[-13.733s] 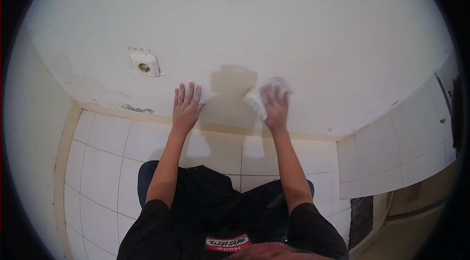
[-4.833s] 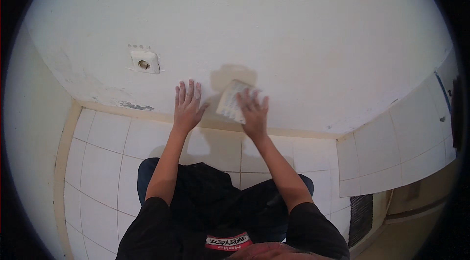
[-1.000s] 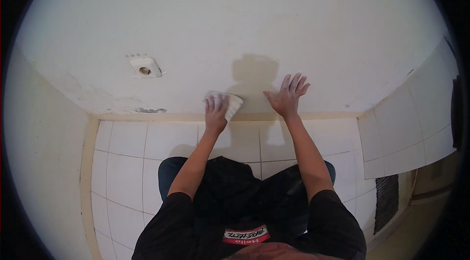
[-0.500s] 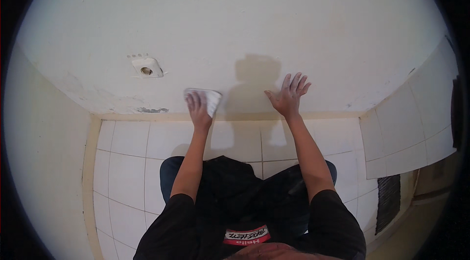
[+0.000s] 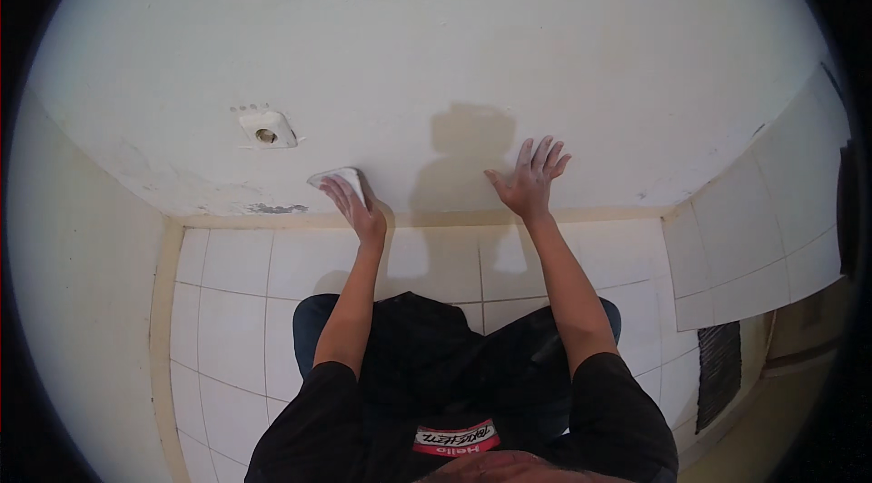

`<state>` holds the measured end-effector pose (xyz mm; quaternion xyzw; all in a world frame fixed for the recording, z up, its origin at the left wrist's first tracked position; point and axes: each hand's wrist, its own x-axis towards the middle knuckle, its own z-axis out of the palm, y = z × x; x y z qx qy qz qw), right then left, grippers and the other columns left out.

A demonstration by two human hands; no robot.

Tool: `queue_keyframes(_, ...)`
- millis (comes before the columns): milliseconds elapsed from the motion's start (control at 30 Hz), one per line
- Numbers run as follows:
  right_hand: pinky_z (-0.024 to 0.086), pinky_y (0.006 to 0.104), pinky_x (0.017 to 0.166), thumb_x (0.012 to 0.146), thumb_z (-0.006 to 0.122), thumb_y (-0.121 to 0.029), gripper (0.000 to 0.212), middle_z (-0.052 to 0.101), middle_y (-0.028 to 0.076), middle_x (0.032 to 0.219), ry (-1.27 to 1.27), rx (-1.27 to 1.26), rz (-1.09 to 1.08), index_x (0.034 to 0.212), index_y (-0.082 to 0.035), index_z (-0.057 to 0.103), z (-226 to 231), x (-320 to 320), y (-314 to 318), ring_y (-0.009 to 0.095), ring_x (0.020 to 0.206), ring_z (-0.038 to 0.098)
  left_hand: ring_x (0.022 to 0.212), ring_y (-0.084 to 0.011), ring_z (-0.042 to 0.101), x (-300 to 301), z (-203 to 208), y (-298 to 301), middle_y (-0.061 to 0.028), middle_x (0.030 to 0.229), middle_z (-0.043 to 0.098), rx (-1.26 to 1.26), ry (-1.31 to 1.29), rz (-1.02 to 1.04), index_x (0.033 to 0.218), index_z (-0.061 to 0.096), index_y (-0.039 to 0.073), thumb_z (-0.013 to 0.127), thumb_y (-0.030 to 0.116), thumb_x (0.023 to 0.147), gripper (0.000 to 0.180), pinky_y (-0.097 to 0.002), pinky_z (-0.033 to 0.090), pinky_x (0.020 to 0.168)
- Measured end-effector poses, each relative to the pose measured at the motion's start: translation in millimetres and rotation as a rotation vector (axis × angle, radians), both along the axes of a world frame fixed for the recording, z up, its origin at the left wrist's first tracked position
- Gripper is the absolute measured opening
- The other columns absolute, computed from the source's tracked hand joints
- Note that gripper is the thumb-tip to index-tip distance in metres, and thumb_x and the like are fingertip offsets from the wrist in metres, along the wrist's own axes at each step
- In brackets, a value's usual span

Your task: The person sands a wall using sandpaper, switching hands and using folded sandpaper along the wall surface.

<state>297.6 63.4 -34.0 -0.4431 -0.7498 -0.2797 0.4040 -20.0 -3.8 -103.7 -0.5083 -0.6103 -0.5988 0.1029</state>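
My left hand (image 5: 363, 212) presses a thin folded white sheet (image 5: 351, 177) against the lower part of the pale wall (image 5: 618, 47); whether it is cloth or paper I cannot tell. The fingers lie over the sheet and hide part of it. My right hand (image 5: 530, 183) rests palm-on against the wall to the right, fingers spread, with nothing in it. White dust coats the fingers of both hands. To the left of the sheet, low on the wall, is a grey patch of flaked paint (image 5: 277, 209).
A white wall socket (image 5: 270, 131) sits above and left of my left hand. A cream skirting strip (image 5: 436, 219) runs along the wall's foot, above white floor tiles (image 5: 227, 324). A dark ribbed mat (image 5: 719, 376) lies at the right. Side walls stand left and right.
My left hand has slid the white sheet leftward along the wall, toward the flaked patch, and the wrist has turned. My right hand stays in its place on the wall.
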Motion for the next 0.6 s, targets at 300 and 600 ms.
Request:
queue_keyframes(300, -0.005, 0.0735, 0.108, 0.085, 0.064, -0.063, 0.100, 0.001, 0.036, 0.158, -0.008, -0.045, -0.042, 0.144, 0.011, 0.031, -2, -3, 1, 0.055, 0.145, -0.010, 0.140, -0.0501, 0.030, 33, -20, 2, -0.0187, 0.151, 0.042, -0.317, 0.626, -0.146, 0.145, 0.046, 0.010, 0.053, 0.008, 0.085, 0.061, -0.0613, 0.017, 0.117)
queue_keyframes(600, -0.002, 0.0743, 0.108, 0.081, 0.065, -0.067, 0.093, 0.017, 0.027, 0.157, -0.171, 0.033, -0.005, 0.149, -0.009, 0.038, -24, -14, -2, 0.052, 0.147, -0.002, 0.144, -0.0506, 0.023, 14, -24, 1, -0.0224, 0.155, 0.033, -0.234, 0.672, -0.172, 0.146, 0.043, 0.006, 0.057, 0.014, 0.087, 0.062, -0.0617, 0.016, 0.117)
